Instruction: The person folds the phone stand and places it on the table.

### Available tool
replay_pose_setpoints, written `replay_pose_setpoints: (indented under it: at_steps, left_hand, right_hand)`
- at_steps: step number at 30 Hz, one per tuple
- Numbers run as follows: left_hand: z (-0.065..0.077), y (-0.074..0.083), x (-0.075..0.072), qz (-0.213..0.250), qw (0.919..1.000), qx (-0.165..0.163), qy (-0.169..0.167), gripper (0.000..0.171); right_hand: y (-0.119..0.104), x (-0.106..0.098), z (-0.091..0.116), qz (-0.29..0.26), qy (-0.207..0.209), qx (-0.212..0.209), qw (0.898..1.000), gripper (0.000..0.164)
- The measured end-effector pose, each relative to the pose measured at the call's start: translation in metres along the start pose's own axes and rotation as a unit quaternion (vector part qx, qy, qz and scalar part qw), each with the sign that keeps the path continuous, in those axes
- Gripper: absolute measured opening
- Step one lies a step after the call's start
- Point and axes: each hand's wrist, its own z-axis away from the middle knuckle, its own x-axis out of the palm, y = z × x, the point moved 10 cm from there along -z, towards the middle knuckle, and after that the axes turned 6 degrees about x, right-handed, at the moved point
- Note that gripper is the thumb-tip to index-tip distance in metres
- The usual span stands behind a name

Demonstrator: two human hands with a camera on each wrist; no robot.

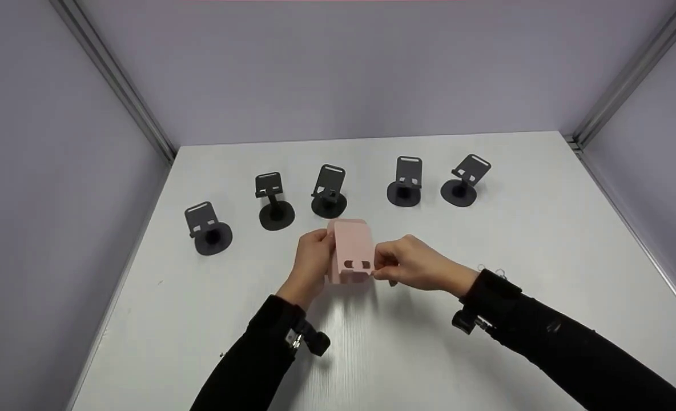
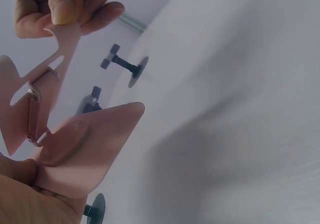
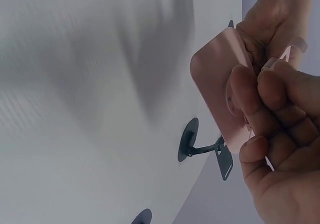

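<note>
A pink folding phone stand [image 1: 354, 242] is held up above the white table, near its middle. My left hand [image 1: 310, 262] grips its left side, and in the left wrist view that hand [image 2: 37, 204] has hold of the flat base plate [image 2: 100, 149]. On the other side my right hand [image 1: 412, 264] pinches the lower right edge of the stand's upper plate. The left wrist view shows the right thumb [image 2: 64, 6] on that plate's corner. Seen from the right wrist, my right fingers [image 3: 262, 103] cover much of the hinge; the rounded base [image 3: 215, 66] shows behind them.
Several black phone stands with round bases stand across the table's far half, from a left one [image 1: 208, 228] to a right one [image 1: 465, 180]. One black stand [image 1: 329, 191] is just beyond the pink one. Pale walls [image 1: 366, 74] enclose the back and sides.
</note>
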Motion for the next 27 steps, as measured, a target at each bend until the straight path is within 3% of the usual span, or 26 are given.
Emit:
replay_pose_setpoints:
  at_steps: [27]
  left_hand:
    - [0.0026, -0.0035, 0.0083, 0.062, 0.9976, -0.033, -0.004, 0.029]
  right_hand:
    - [-0.0003, 0.0013, 0.0012, 0.050, 0.024, -0.034, 0.998, 0.012]
